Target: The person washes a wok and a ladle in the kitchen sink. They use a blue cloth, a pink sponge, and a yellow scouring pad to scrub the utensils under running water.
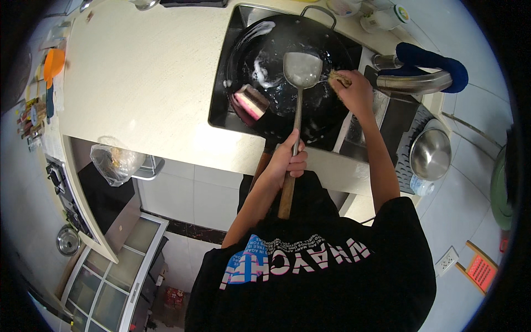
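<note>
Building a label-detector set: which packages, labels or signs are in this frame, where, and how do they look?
Plastic bag: clear, crumpled, on the lower shelf at left, something yellowish inside.
White lidded tub: green-and-white lid, counter behind the wok.
Red box: small, on the floor by the glass cabinet door.
Shirt print: pink, white and blue lettering on black.
</note>
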Demonstrator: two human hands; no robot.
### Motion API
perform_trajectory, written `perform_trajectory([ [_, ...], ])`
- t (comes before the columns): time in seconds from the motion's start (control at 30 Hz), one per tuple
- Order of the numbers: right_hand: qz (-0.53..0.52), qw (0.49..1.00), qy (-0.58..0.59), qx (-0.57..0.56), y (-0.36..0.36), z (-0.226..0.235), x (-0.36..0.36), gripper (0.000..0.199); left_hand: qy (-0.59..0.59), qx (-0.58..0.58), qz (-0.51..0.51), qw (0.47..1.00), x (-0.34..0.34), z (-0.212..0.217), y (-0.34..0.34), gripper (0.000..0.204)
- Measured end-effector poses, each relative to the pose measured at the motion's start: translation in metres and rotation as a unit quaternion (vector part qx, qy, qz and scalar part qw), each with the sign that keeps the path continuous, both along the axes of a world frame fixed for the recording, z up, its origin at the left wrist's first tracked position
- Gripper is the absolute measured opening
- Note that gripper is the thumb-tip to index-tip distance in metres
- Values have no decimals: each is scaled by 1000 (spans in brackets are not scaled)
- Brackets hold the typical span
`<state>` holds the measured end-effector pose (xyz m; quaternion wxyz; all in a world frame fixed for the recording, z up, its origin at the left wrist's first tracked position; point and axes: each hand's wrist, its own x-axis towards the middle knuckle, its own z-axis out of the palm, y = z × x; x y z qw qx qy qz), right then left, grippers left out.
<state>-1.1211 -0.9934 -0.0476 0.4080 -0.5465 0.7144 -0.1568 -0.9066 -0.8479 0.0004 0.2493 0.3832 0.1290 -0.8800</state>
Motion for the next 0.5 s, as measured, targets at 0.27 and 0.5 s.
perform_trajectory([
  [0.27, 100, 972, 75, -201, 23, 29, 2, 34, 31, -79, -46, 995, 34, 27, 5, 47],
  [0.5, 250, 910, 218, -249, 53, 22, 8, 25, -38, -100, -58, 993, 60, 42, 18, 46],
])
